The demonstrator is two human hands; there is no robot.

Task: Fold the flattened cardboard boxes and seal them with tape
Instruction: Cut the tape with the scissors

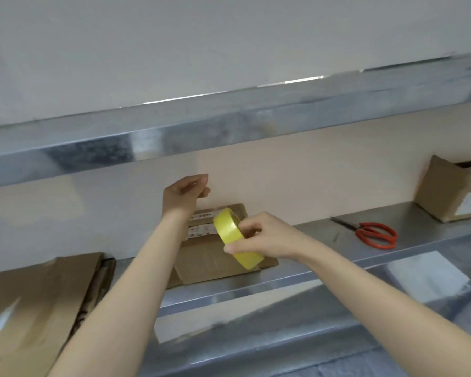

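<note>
A folded cardboard box (204, 259) with white labels sits on the metal shelf (324, 238) against the wall. My right hand (264, 238) grips a yellow roll of tape (234, 235) over the box, fingers through its core. My left hand (186, 191) is raised above and behind the box, fingers pinched together; a clear strip of tape seems to stretch from it toward the roll, though it is hard to make out.
Red-handled scissors (375, 234) lie on the shelf to the right. A brown box (452, 191) stands at the far right. A stack of flattened cardboard (46, 303) lies at the left. Another metal shelf (229, 126) runs overhead.
</note>
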